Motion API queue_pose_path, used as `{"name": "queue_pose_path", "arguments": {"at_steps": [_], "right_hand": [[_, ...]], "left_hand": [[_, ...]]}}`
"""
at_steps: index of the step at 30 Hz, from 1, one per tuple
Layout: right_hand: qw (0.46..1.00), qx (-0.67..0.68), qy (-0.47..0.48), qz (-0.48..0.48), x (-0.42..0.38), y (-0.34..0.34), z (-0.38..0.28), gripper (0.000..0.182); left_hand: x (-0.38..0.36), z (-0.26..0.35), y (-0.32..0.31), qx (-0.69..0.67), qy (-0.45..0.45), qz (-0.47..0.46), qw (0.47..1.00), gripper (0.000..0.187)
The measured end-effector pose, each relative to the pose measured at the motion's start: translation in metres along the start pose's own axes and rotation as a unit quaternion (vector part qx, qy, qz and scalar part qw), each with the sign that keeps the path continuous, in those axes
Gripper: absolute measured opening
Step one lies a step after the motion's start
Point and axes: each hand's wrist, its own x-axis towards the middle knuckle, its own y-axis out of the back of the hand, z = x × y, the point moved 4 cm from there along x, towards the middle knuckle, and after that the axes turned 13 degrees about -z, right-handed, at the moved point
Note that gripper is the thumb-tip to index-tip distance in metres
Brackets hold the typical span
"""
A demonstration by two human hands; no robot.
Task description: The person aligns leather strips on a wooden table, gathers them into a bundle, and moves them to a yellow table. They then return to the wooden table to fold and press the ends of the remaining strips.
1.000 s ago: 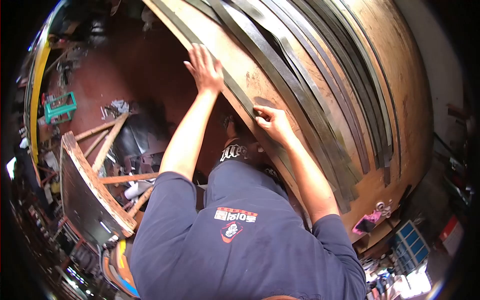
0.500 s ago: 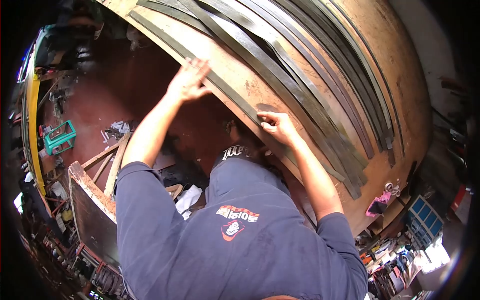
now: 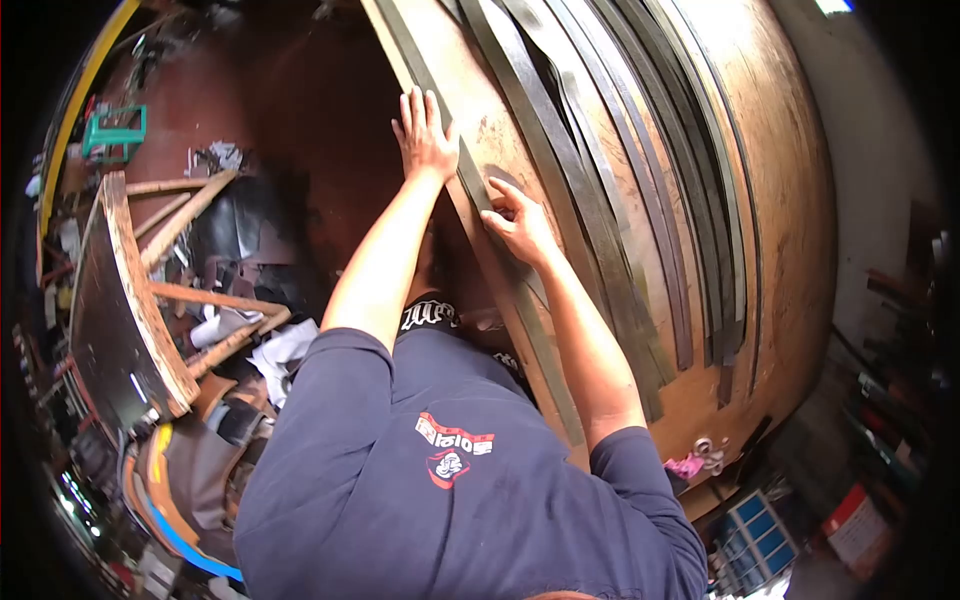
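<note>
A long, narrow dark strip (image 3: 404, 45) lies along the near edge of the wooden table (image 3: 795, 230). My left hand (image 3: 428, 140) rests on the strip by that edge, its fingers stretched out flat and pointing away. Lower along the same strip is my right hand (image 3: 522, 225), with its index finger extended and a gap between finger and thumb. Nothing shows in its grasp. Several more dark, leather-like strips (image 3: 540, 110) run lengthwise across the tabletop, to the right of both hands.
Left of me stands a wooden frame with a dark panel (image 3: 125, 290), with scraps around it. A green stool (image 3: 115, 133) is farther off on the reddish floor. A pink item (image 3: 685, 466) lies at the table's near right end, above a blue drawer unit (image 3: 755, 535).
The view has turned, so the table edge now runs more steeply. My left hand still lies at the edge strip, and my right index finger is more extended than before.
</note>
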Motion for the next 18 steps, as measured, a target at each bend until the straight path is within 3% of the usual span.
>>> {"name": "queue_pose_path", "arguments": {"at_steps": [4,10,18], "right_hand": [[1.000,0.010,0.016,-0.012,-0.028,0.002,-0.001,0.062],[0.991,-0.125,-0.011,-0.037,-0.068,0.009,-0.024,0.061],[0.994,-0.080,-0.045,-0.061,-0.077,0.003,-0.006,0.054]], "left_hand": [[0.000,0.000,0.000,0.020,0.016,-0.001,1.000,0.070],[0.000,-0.002,-0.001,0.044,0.025,0.010,0.999,0.070],[0.003,-0.004,-0.004,0.077,0.028,0.009,0.997,0.069]]}}
